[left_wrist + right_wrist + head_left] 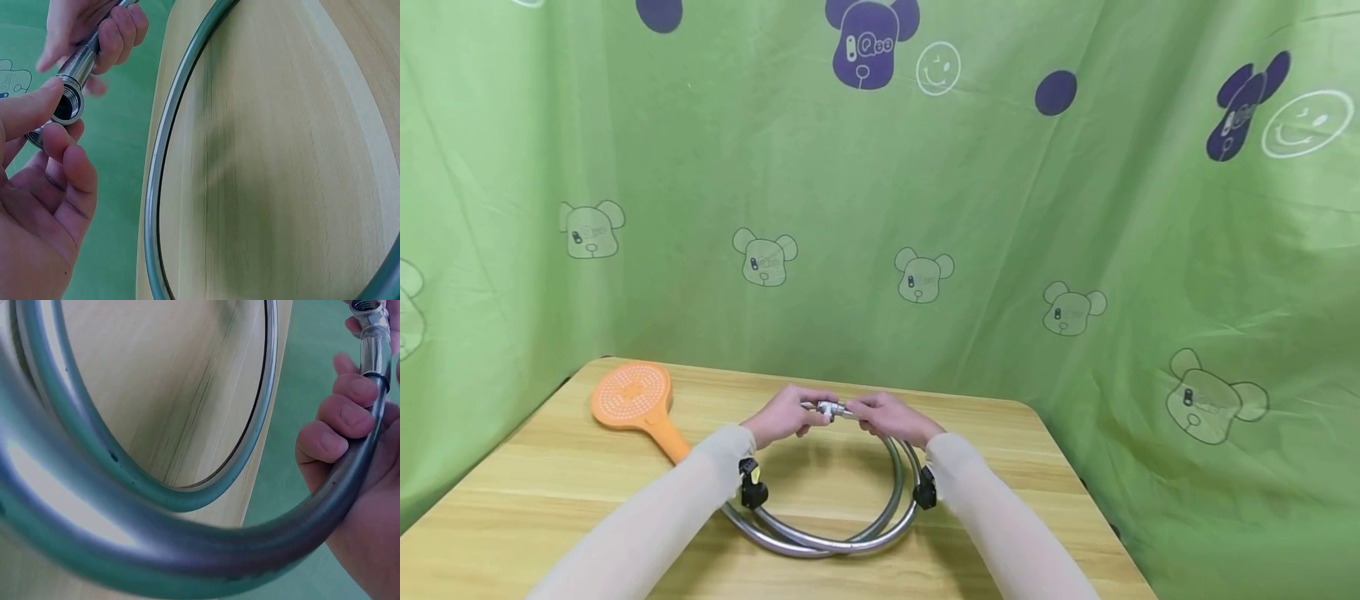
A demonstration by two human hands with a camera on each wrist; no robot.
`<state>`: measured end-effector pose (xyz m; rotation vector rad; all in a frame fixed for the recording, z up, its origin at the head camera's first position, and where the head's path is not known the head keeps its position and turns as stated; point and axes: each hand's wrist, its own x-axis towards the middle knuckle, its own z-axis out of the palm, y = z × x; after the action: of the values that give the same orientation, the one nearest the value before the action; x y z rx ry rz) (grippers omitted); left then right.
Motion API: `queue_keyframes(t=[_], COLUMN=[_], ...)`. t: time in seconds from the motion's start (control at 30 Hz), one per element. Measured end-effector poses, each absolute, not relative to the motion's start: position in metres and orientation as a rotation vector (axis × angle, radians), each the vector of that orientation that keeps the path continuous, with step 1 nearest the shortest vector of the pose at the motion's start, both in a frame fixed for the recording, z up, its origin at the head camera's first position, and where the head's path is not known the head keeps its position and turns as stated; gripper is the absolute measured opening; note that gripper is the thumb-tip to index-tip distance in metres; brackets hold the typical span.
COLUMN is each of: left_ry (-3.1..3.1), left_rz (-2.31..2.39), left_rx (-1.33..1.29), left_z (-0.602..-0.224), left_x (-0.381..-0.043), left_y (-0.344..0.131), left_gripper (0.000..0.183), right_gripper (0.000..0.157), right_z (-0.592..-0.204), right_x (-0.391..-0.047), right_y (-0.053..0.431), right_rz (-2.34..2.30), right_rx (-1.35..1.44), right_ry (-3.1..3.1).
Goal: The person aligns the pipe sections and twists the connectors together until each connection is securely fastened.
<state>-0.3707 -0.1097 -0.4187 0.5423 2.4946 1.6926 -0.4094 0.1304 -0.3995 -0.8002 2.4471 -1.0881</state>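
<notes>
Over the far part of the table, my left hand pinches a small chrome pipe fitting between thumb and fingers. A round threaded opening shows on the fitting in the left wrist view. My right hand grips the end of a shiny metal shower hose, its fingers wrapped round the hose just behind a smooth chrome end sleeve. That sleeve meets the fitting in line. From the right hand the hose loops down in wide coils towards the left forearm.
An orange shower head lies face up at the table's far left, its handle passing behind the left sleeve. The wooden table ends near a green patterned curtain hanging behind and on both sides. Each wrist wears a small black camera.
</notes>
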Motion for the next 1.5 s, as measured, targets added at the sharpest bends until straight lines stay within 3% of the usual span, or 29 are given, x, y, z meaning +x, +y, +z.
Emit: queue_keyframes(t=[0.1, 0.27, 0.43, 0.67, 0.73, 0.87, 1.13, 1.33, 1.5], left_ry=[2.495, 2.497, 2.485, 2.512, 2.507, 2.471, 2.451, 2.467, 2.454], left_rz=[1.697, 1.699, 1.718, 1.692, 1.692, 1.723, 1.740, 1.730, 1.721], left_rx=[0.509, 0.507, 0.519, 0.540, 0.536, 0.532, 0.529, 0.525, 0.498], left_z=[-0.4200, -0.4193, -0.4156, -0.4140, -0.4139, -0.4169, -0.4198, -0.4135, -0.4141], left_x=[-0.3715, -0.3715, -0.3694, -0.3678, -0.3673, -0.3700, -0.3715, -0.3653, -0.3659], left_y=[-0.1103, -0.1106, -0.1089, -0.1037, -0.1026, -0.1047, -0.1061, -0.1051, -0.1053], left_gripper=[0.046, 0.047, 0.046, 0.042, 0.043, 0.046, 0.047, 0.043, 0.047], right_gripper=[0.028, 0.020, 0.023, 0.049, 0.048, 0.030, 0.021, 0.035, 0.027], right_z=[-0.4010, -0.4012, -0.3990, -0.3975, -0.3977, -0.3972, -0.3966, -0.3951, -0.3952], right_x=[-0.4087, -0.4070, -0.4064, -0.4088, -0.4087, -0.4063, -0.4036, -0.4075, -0.4061], right_y=[0.1298, 0.1303, 0.1322, 0.1358, 0.1365, 0.1350, 0.1341, 0.1355, 0.1344], right_rz=[-1.122, -1.156, -1.085, -1.083, -1.108, -1.164, -1.169, -1.112, -1.139], right_rx=[-0.812, -0.876, -0.908, -0.806, -0.792, -0.787, -0.832, -0.861, -0.795], right_ry=[2.444, 2.429, 2.457, 2.429, 2.411, 2.411, 2.444, 2.427, 2.431])
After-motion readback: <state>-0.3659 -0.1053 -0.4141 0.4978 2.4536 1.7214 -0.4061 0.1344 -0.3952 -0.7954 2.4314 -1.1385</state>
